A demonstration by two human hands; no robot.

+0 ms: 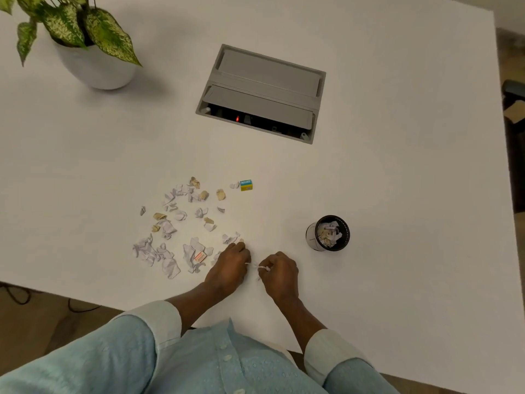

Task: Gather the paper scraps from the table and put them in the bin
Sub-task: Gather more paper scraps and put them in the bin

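Note:
Several crumpled white and tan paper scraps (176,231) lie scattered on the white table (397,172), left of centre. A small black bin (331,233) stands to the right, partly filled with scraps. My left hand (230,265) rests palm down at the right edge of the pile, fingers curled over scraps. Just to its right, my right hand (279,273) is closed on a small white scrap (262,268) that pokes out between the fingers. The bin is a short way up and right of my right hand.
A potted plant (93,49) stands at the far left. A grey cable box (261,92) is set into the table's middle. A small blue-and-yellow box (246,185) lies beyond the pile. The table's near edge runs just below my forearms.

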